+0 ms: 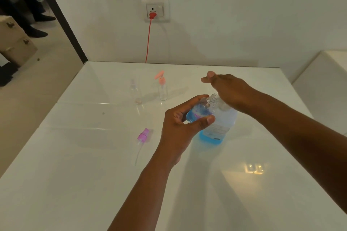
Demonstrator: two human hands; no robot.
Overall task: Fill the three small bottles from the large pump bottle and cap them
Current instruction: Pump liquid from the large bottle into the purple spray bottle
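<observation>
Small bottle (199, 112), part-filled blue, is gripped by left hand (180, 125) under large pump bottle (219, 125), right hand (225, 90) pressing flat, fingers straight.

The scene is dimly and warmly lit. A small bright reflection is thrown on the glossy white surface (75, 184) at lower right, and pale streaks of glare are seen across its middle. Soft shadows are cast beneath the forearms. Straight edges are bowed by wide-angle distortion. The far clear bottles are rendered soft and faint.
</observation>
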